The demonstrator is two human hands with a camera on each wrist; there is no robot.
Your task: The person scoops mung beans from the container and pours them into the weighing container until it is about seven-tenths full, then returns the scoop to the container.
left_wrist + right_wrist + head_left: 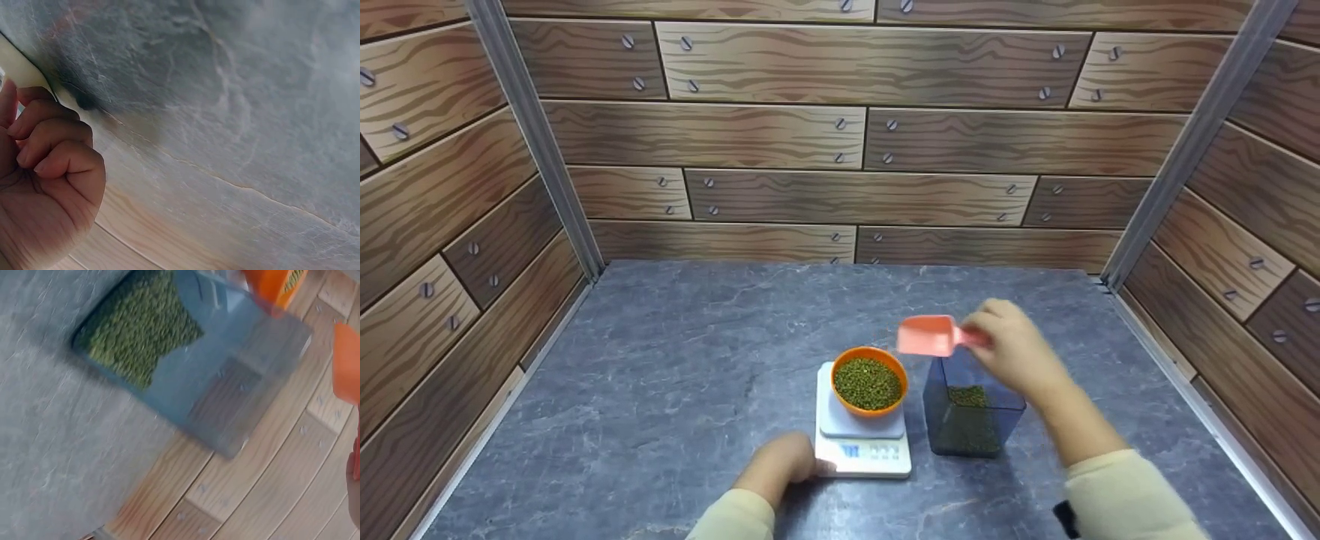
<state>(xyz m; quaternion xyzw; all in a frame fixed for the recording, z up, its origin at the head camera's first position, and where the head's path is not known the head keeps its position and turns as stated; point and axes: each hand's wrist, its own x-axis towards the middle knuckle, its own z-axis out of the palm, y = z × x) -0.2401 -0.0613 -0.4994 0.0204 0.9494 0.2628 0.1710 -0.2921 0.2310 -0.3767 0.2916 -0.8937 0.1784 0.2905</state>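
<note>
My right hand [1009, 349] grips the handle of a pink scoop [926, 335], held above and between the bowl and the container; no beans show in it. An orange bowl [901, 371] full of green mung beans [868, 384] sits on a white kitchen scale [829, 420] with a lit display. Right of it stands a clear bluish container [1009, 420], with more mung beans [140, 332] low inside. At the scale's front left corner, my left hand [784, 461] holds the edge with curled fingers [67, 160]. The digits' exact contact is partly hidden.
The grey marbled tabletop [675, 360] spreads around the scale. Wood-patterned panels [780, 135] wall it in at the back and both sides, with grey metal posts [536, 135] at the corners.
</note>
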